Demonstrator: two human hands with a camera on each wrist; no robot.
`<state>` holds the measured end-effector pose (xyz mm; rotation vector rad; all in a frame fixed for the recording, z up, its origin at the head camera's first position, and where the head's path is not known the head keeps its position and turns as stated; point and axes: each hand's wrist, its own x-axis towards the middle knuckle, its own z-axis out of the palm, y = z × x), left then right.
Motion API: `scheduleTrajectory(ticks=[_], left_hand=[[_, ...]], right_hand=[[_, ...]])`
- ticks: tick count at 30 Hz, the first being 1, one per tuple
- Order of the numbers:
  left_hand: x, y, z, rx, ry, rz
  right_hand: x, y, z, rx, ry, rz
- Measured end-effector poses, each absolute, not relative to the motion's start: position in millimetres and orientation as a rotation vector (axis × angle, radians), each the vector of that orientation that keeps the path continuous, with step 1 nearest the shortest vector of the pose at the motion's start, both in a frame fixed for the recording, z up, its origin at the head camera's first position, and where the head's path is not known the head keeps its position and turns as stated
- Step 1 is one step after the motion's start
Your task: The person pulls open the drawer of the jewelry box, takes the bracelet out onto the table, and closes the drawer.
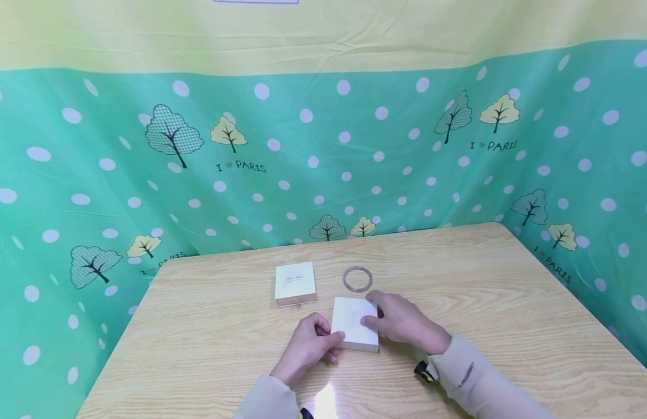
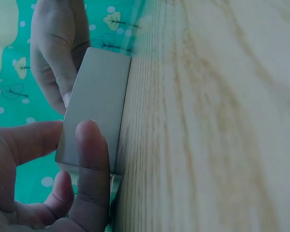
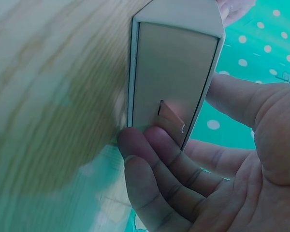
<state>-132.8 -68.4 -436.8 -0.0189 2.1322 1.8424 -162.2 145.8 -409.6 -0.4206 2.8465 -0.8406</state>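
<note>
A flat white square box (image 1: 347, 317) with faint print on its lid lies on the table between both hands. My left hand (image 1: 309, 344) holds its near left corner, thumb on the top and fingers at the side; the left wrist view shows a fingertip against the plain side wall (image 2: 99, 87). From the right, my right hand (image 1: 402, 319) grips the box with its thumb over the top. In the right wrist view, its fingertips touch the drawer end (image 3: 176, 63), beside a small ribbon pull tab (image 3: 172, 116).
A second white box (image 1: 295, 278) with printed lettering sits behind and to the left. A greyish ring (image 1: 345, 280) lies just beyond the held box. The wooden table (image 1: 208, 331) meets a green dotted curtain (image 1: 281, 145) at its back and right.
</note>
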Motion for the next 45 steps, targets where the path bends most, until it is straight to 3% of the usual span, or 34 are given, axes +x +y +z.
scheduleTrajectory(ticks=[45], left_hand=[[-126.4, -96.7, -437.0, -0.056, 2.156, 1.833]], right_hand=[[-167.3, 114.9, -407.0, -0.498, 2.799, -0.845]])
